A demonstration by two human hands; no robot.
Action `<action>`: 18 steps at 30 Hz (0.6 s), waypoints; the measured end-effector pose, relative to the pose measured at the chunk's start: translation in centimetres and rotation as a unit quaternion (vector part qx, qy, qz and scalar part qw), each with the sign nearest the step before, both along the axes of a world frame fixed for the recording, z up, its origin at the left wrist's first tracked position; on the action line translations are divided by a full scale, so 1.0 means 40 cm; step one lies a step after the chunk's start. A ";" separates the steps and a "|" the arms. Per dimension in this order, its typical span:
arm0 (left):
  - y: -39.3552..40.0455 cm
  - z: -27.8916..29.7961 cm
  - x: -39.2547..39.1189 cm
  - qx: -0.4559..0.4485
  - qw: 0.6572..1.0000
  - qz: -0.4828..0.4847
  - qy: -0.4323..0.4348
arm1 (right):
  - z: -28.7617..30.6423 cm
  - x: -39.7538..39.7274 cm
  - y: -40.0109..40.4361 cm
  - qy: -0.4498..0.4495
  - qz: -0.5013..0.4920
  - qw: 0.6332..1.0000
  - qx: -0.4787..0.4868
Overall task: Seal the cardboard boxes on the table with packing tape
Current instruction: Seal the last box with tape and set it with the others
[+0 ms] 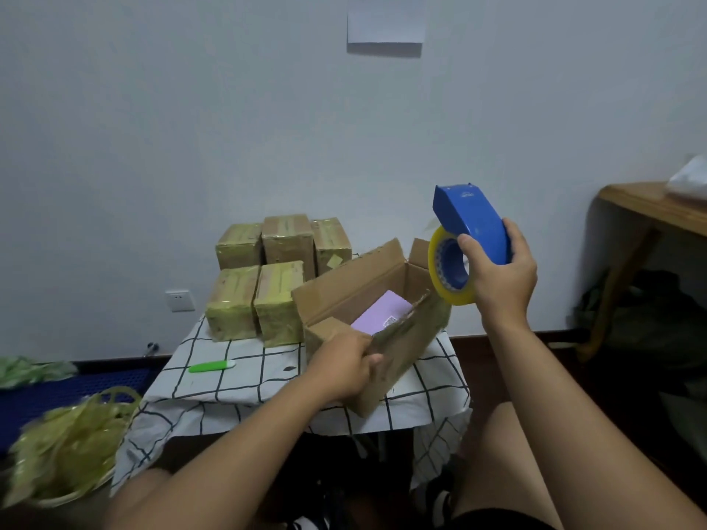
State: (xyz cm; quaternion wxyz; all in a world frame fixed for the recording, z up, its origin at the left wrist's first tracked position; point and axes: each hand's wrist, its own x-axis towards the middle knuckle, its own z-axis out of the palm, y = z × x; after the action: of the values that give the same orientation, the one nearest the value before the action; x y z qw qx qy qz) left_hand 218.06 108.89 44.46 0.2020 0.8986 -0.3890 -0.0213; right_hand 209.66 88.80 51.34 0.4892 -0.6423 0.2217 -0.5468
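Note:
An open cardboard box (355, 285) stands tilted on the table (245, 380), its flaps up, with a lilac packet (382, 311) inside. My left hand (344, 367) grips the near flap of this box. My right hand (501, 269) holds a blue tape dispenser (472, 223) with a yellowish tape roll (440, 273) raised above the box's right end. Several taped boxes (267, 277) are stacked at the back of the table.
A green and white utility knife (212, 366) lies on the checked tablecloth left of the box. A basket of crumpled tape scraps (65, 449) sits on the floor at lower left. A wooden table (650, 212) stands at the right. A wall socket (179, 300) is behind.

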 end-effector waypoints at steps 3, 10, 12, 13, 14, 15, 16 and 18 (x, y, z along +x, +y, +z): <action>0.044 0.015 0.061 0.040 0.999 -0.005 0.029 | -0.001 0.002 -0.002 -0.003 -0.002 1.000 -0.001; 0.065 0.105 0.133 -0.134 0.984 0.028 0.112 | 0.006 -0.013 -0.012 -0.014 -0.015 1.000 -0.011; -0.001 0.127 0.102 -0.063 0.998 0.017 0.021 | 0.014 -0.020 -0.015 -0.023 -0.019 0.999 -0.011; -0.042 0.127 0.086 -0.006 0.999 0.008 -0.033 | 0.019 -0.024 -0.016 -0.027 -0.022 0.999 -0.015; -0.081 0.122 0.069 0.043 0.996 0.000 -0.077 | 0.023 -0.029 -0.018 -0.029 -0.025 0.999 -0.020; -0.116 0.117 0.054 0.074 0.991 -0.004 -0.107 | 0.029 -0.037 -0.022 -0.030 -0.026 0.999 -0.026; -0.144 0.112 0.045 0.091 0.988 -0.007 -0.124 | 0.034 -0.045 -0.030 -0.029 -0.029 0.999 -0.033; -0.174 0.104 0.041 0.090 0.985 -0.013 -0.143 | 0.044 -0.070 -0.053 -0.022 -0.036 0.998 -0.054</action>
State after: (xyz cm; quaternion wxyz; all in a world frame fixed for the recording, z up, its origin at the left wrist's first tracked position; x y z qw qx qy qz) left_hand 219.69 101.95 48.60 0.0619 0.9018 -0.4219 0.0699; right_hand 206.85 86.68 53.10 0.4384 -0.6474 0.2037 -0.5892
